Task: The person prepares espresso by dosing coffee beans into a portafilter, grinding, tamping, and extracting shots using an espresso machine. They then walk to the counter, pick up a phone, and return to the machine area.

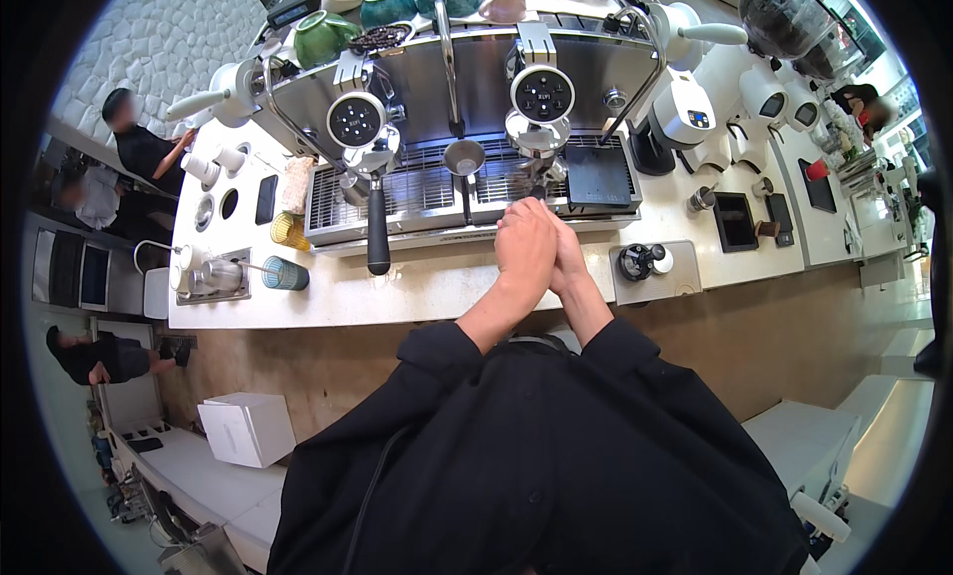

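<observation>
My left hand (525, 240) and my right hand (567, 240) are pressed together around the black handle of a portafilter (537, 192) under the right group head (542, 95) of an espresso machine. The fingers overlap and hide most of that handle. Another portafilter with a black handle (378, 233) sits in the left group head (357, 121), untouched. Between the two, a small metal cup with a dark handle (464, 158) rests on the drip tray (424, 192). A black scale (598, 176) lies on the tray's right end, close to my right hand.
On the right are a white-topped grinder (683, 106), a tamper on a mat (636, 262) and a recessed black bin (735, 221). A blue ribbed glass (286, 273), a yellow glass (290, 231) and a phone (266, 199) stand or lie at left. Other people are at the far left and far right.
</observation>
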The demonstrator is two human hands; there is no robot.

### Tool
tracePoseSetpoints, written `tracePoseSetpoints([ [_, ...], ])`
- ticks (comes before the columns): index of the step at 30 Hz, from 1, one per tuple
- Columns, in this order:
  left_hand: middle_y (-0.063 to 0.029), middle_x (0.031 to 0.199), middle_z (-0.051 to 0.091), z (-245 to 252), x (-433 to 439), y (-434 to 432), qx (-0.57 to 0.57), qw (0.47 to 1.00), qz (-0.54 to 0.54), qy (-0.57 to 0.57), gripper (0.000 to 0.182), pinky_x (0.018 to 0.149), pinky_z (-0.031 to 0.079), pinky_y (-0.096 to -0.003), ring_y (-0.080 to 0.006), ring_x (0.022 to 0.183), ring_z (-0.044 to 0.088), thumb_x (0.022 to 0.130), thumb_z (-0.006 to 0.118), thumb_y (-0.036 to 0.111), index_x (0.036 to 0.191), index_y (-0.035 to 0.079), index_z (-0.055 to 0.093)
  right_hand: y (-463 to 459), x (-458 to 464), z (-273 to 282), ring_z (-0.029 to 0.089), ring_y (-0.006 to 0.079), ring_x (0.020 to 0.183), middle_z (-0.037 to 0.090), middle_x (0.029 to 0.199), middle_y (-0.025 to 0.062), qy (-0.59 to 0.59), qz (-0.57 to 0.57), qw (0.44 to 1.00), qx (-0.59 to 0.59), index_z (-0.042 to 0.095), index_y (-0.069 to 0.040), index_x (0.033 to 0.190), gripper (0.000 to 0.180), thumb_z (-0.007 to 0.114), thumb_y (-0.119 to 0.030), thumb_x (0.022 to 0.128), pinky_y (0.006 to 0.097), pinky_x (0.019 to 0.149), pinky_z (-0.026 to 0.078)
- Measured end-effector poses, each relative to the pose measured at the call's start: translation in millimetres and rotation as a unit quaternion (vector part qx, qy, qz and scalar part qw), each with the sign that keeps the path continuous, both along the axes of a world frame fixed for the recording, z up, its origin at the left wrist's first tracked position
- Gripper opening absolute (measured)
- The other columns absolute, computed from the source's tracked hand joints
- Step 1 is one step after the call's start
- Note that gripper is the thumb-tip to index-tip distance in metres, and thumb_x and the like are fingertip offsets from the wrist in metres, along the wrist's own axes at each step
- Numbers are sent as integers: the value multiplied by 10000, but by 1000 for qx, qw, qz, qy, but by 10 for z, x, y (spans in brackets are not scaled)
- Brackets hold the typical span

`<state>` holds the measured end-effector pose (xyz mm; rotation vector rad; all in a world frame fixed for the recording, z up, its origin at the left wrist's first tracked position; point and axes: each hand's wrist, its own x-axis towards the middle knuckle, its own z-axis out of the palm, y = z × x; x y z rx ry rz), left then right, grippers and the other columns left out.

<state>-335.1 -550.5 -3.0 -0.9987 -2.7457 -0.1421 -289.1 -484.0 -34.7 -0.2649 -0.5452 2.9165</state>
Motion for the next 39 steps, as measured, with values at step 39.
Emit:
tracePoseSetpoints([
  [39,-241,827,725,517,-518,-799,160,945,-144,-247,334,711,555,-551,-458,772,731,1135,575,334,1167,47,744,133,-34,-70,726,197,859,699,999,70,-141,-31,977,156,621,-38,1195,328,593,-364,1180,390,751,653],
])
